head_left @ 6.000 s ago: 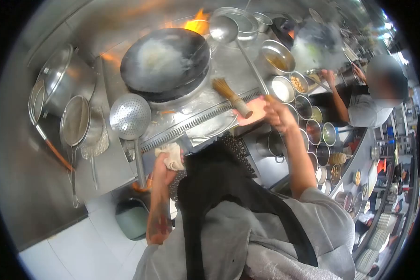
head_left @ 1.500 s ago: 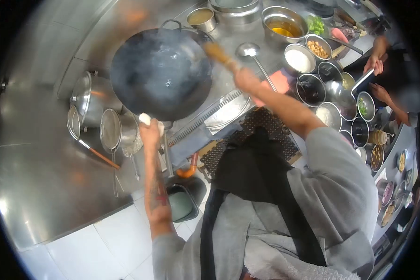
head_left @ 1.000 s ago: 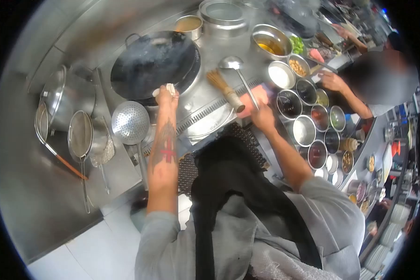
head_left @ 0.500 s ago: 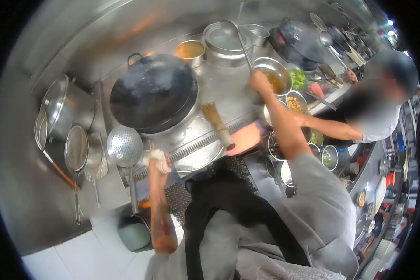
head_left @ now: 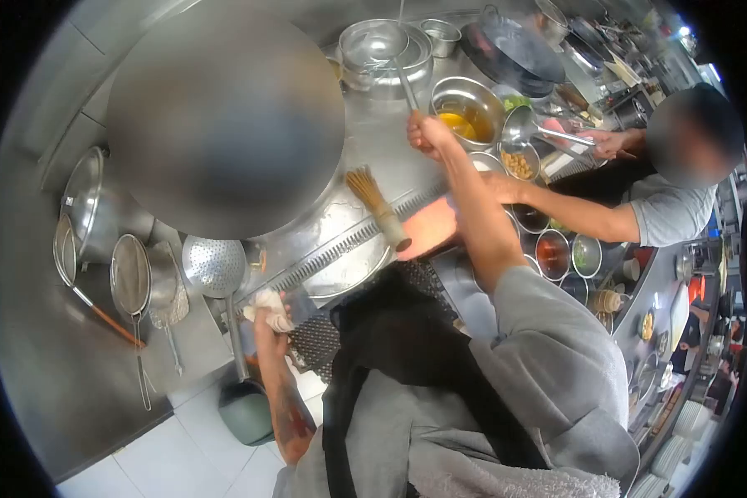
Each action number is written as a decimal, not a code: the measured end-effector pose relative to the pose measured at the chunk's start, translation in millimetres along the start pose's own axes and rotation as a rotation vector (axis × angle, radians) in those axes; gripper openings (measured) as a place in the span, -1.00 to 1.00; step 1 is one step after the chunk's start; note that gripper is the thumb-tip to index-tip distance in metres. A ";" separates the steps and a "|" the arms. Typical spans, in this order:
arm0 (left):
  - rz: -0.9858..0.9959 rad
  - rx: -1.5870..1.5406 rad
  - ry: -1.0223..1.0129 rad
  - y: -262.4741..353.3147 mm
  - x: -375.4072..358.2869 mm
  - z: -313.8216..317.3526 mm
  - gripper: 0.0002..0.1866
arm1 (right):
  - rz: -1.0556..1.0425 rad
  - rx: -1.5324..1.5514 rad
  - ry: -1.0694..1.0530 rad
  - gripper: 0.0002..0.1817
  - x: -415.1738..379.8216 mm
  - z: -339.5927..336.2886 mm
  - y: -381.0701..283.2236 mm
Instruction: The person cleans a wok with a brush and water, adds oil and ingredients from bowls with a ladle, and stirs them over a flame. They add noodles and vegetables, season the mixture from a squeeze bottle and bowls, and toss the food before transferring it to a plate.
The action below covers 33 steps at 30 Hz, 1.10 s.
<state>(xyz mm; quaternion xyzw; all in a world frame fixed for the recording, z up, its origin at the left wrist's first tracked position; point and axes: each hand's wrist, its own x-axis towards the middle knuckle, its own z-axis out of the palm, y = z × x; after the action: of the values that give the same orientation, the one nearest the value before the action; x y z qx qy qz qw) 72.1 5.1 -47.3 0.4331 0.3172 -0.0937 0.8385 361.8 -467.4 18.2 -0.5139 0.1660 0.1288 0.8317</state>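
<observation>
My left hand (head_left: pixel 272 322) is closed on a folded white cloth (head_left: pixel 266 305) at the counter's front edge, beside a perforated skimmer (head_left: pixel 214 266). My right hand (head_left: pixel 427 135) grips the handle of a ladle, whose bowl (head_left: pixel 377 40) is over a lidded metal pot (head_left: pixel 386 76) at the back. Near that hand sits a metal bowl of yellow-orange liquid (head_left: pixel 466 124). Between my hands a bamboo brush (head_left: pixel 378 209) lies across the slotted drain. A large round blurred area (head_left: pixel 224 116) covers the place of the wok.
On the right a co-worker (head_left: pixel 681 199) holds another ladle (head_left: pixel 519 126) and reaches an arm behind my right forearm. Bowls of ingredients (head_left: pixel 553 254) stand there. A second wok (head_left: pixel 515 58) is at the back. Strainers (head_left: pixel 130 278) and a large pot (head_left: pixel 100 207) are at left.
My right hand and ladle have shifted left and slightly up. My left hand has moved slightly down. The co-worker's ladle is now lower, near the bowls. The wok's area now looks larger and blurred.
</observation>
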 end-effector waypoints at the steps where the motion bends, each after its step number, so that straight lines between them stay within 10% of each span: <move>1: -0.010 -0.003 0.001 1.6 -1.8 0.5 -0.47 | 0.006 -0.004 0.007 -0.85 -18.2 1.1 -5.0; 4: 0.006 0.035 0.008 0.9 -5.5 -12.7 -0.48 | -0.170 -0.849 0.209 -0.77 -58.6 -5.2 -15.1; 8: 0.020 0.021 0.064 -6.2 -19.1 -2.0 -0.44 | -0.143 -0.858 0.262 -0.78 -6.6 -35.3 -45.6; 10: 0.052 -0.019 0.070 -13.8 -24.3 2.7 -0.45 | -0.244 -1.449 0.420 -0.73 26.3 -25.7 -64.1; 14: 0.075 -0.065 0.037 -23.7 -27.4 7.7 -0.47 | -0.263 -1.665 0.387 -0.63 97.0 -25.8 -74.7; 17: 0.061 -0.087 -0.022 -22.4 -18.6 3.2 -0.49 | 0.336 0.392 -0.241 -0.90 140.9 -22.9 -109.8; 20: 0.068 -0.107 -0.130 -11.6 -11.1 10.1 -0.49 | 0.096 0.456 -0.295 -0.80 61.3 27.8 -95.1; 29: -0.111 -0.131 -0.339 29.4 45.9 33.2 -0.43 | 0.310 0.510 -0.328 -0.84 -108.0 123.8 -90.6; 33: -0.160 -0.173 -0.380 42.5 67.8 68.9 -0.43 | 0.284 0.013 -0.254 -0.88 -167.1 143.2 -71.5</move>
<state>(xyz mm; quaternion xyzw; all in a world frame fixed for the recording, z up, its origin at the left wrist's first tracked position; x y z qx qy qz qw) 174.5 -15.2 -31.4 0.3077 0.1938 -0.2121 0.9071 257.6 -377.5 204.1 -0.4594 0.1313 0.3075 0.8229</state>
